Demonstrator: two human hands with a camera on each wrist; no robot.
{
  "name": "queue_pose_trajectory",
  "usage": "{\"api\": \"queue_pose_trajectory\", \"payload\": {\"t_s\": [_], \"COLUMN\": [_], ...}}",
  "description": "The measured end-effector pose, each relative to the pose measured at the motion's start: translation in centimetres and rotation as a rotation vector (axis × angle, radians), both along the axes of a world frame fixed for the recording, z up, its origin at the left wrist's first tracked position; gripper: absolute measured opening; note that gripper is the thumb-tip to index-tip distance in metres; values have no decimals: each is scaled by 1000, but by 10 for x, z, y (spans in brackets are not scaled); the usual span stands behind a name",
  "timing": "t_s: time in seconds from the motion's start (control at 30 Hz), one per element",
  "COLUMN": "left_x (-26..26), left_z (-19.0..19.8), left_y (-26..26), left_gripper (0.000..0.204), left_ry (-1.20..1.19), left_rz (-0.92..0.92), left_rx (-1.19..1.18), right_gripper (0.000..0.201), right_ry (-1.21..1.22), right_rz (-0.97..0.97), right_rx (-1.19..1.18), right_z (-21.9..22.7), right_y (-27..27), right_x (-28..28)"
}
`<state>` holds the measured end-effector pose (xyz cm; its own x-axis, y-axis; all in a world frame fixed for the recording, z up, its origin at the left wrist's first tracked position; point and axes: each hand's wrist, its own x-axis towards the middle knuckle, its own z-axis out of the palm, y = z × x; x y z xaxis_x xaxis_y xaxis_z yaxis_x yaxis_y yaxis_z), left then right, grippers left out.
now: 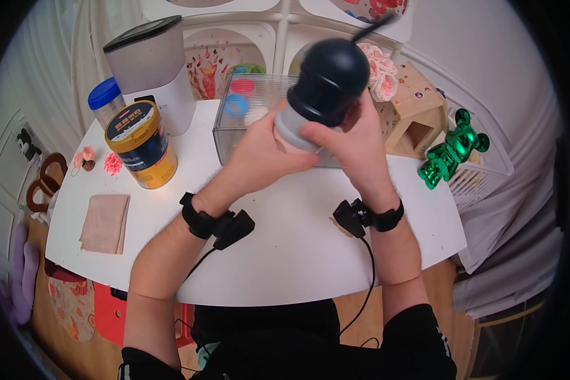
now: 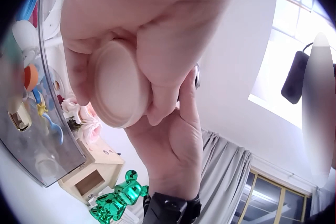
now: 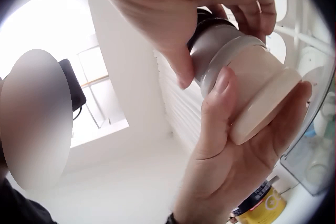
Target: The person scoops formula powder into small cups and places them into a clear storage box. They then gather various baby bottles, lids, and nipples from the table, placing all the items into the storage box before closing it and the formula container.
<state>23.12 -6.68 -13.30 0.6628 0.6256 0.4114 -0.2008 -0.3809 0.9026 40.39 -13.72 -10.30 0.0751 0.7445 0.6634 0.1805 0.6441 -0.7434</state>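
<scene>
Tumbler [image 1: 320, 98] slants lengthwise, left grip [image 1: 263, 152] clamped round its pale base [image 3: 258, 85], right grip [image 1: 362, 145] clamped nearer its black dome [image 1: 335, 66].

A clear-sided box [image 1: 223, 144] sits at the back of my white table [image 1: 272, 269]; red and blue round pieces show through its top. To the box's left, as I face it, stands a yellow tub [image 1: 161, 166] with a dark label. Behind that tub, also left of the box, are a grey-and-white container [image 1: 149, 66] and a jar with a blue lid [image 1: 104, 94]. A folded pinkish cloth [image 1: 105, 223] lies to the box's left, nearer me. To the box's right I see pale pink roses [image 1: 383, 85], a small wooden house [image 1: 421, 101] with a square opening, and, farther right, a shiny green bear figure [image 1: 455, 149]. White shelving [image 1: 284, 38] rises behind the box.
</scene>
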Motion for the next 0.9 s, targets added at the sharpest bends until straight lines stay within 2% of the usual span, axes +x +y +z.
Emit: {"api": "queue_pose_trajectory", "payload": {"t_s": [0.03,0.1,0.23,0.3,0.4,0.43,0.63,0.7,0.73,0.8,0.83,0.9], "left_x": [2,0,-8,-6,0,1,-8,-4,-2,3,4,4], "left_z": [0,-3,4,1,-2,-2,6,2,1,0,0,-3], "left_y": [-2,2,9,10,2,0,5,5,4,-2,-4,-1], "left_gripper": [65,65,66,66,67,67,67,71,74,76,77,79], "left_ry": [1,33,98,63,15,1,82,20,-11,37,61,69], "left_rz": [27,-30,-105,-101,-40,-11,-129,-116,-109,69,159,168], "left_rx": [52,-34,-212,-152,-26,22,-152,-111,-91,95,186,177], "right_gripper": [79,80,78,77,79,79,75,74,74,73,72,70], "right_ry": [-16,-46,116,145,-38,-29,155,164,89,-59,-37,9], "right_rz": [4,12,137,192,14,22,156,174,96,-59,-54,-44], "right_rx": [-50,-148,-204,-184,-95,-120,-213,-202,-161,-78,-73,-62], "right_z": [1,6,10,8,6,6,11,12,10,1,-1,-4], "right_y": [-1,-4,-4,-3,-4,-3,-7,-7,-7,-3,-2,1], "right_x": [1,3,4,2,1,1,0,-1,-2,-5,-7,-10]}}
